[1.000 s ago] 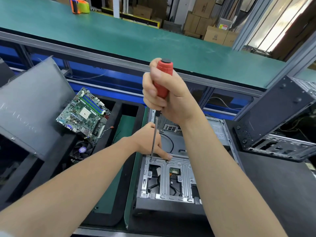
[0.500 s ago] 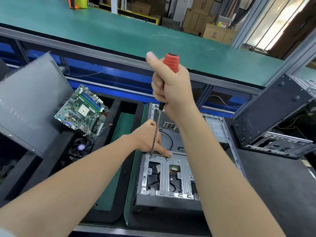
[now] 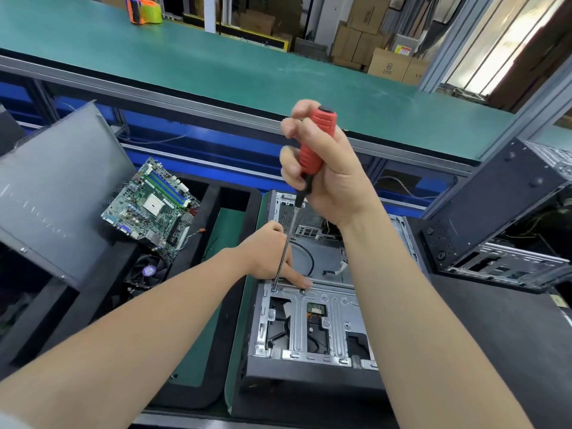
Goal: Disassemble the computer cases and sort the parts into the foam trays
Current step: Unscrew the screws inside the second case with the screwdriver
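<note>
1. While the right hand (image 3: 328, 178) wraps its fingers (image 3: 292, 128) round the red handle of the screwdriver (image 3: 312, 144), the steel shaft slants down and to the left, its tip set on a screw (image 3: 274, 289) at the near-left corner of the drive bracket
2. Left hand (image 3: 269, 255) rests on the open computer case (image 3: 309, 320), fingers curled loosely and holding nothing, one fingertip (image 3: 306, 283) pressed flat on the bracket's top edge just right of the shaft; a second screw (image 3: 303, 291) sits just below that fingertip
3. That case lies flat on the counter (image 3: 495, 351) directly below the person, its metal bracket uppermost and a black cable looping inside
4. To the left, a green motherboard (image 3: 151, 205) leans in a black foam tray (image 3: 213, 199), with a cooling fan (image 3: 148, 270) just below it and a grey side panel (image 3: 52, 187) tilted beside them
5. At the right edge, a second case (image 3: 501, 212) stands tilted, well apart from both hands
</note>
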Demonstrator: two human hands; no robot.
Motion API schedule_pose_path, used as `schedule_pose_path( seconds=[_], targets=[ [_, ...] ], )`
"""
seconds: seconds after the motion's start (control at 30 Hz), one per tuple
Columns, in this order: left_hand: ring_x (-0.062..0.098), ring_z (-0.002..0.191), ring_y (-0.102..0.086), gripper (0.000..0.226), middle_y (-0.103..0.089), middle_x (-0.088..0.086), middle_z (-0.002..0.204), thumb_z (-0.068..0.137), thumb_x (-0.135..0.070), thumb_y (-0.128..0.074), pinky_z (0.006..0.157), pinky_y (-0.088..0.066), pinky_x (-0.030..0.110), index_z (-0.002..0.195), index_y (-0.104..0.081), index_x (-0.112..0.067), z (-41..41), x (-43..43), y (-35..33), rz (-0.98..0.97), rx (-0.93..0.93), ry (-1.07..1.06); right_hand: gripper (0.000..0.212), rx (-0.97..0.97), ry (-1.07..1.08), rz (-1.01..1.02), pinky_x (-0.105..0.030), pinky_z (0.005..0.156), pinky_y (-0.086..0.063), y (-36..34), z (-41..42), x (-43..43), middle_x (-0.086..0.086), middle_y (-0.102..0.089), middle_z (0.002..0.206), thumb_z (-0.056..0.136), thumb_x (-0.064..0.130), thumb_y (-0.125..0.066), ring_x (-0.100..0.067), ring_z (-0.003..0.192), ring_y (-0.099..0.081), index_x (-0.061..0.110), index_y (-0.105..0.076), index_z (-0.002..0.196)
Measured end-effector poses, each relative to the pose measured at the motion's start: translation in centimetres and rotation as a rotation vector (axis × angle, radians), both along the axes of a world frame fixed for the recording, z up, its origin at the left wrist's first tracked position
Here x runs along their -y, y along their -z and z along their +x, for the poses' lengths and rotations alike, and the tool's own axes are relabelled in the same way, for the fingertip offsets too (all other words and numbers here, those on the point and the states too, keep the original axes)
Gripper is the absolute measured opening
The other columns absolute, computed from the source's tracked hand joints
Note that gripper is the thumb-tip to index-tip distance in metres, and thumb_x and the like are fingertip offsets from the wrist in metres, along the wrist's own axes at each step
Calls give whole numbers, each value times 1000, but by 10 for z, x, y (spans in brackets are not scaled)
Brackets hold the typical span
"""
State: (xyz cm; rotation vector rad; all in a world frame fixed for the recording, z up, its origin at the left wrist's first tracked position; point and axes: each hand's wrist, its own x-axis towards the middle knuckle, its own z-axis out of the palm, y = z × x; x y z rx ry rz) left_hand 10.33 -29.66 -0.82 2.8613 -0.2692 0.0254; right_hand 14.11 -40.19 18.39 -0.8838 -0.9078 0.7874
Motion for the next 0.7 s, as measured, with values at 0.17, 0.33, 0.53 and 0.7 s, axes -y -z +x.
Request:
schedule_pose_path(
  seconds=[0.17, 0.33, 0.53, 0.7],
  targets=[
    [13, 57, -37, 87, -31, -5, 46, 68, -103, -38, 93, -28, 30, 47, -46, -19, -3, 3, -7, 19, -48, -2, 28, 65, 679, -115, -32, 66, -59, -8, -23, -4, 2, -72, 83, 90, 15, -83, -23, 71, -73, 9, -65, 110],
    [4, 97, -54, 97, -72, -8, 71, 54, -105, -26, 112, -18, 30, 64, -71, -20, -7, 3, -12, -98, -74, -26, 6, 181, 1003, -178, -25, 57, -49, -4, -40, -11, 5, -64, 79, 95, 16, -65, -7, 63, -58, 15, -67, 101],
    [11, 59, -42, 90, -43, -3, 44, 71, -100, -41, 89, -22, 27, 47, -52, -14, -1, 0, -3, -21, -21, -2, 10, 183, 530, -142, -26, 44, -33, -9, -25, -11, 2, -48, 64, 98, 15, -70, -14, 48, -37, 13, -64, 90],
    [12, 55, -37, 92, -34, -5, 40, 72, -101, -38, 82, -21, 26, 46, -40, -13, 2, -1, 1, 14, 37, 25, 8, 57, -139, -26, -16, 38, -25, -5, -1, -10, 9, -39, 57, 92, 11, -64, -3, 40, -28, 16, -70, 93]
  ],
)
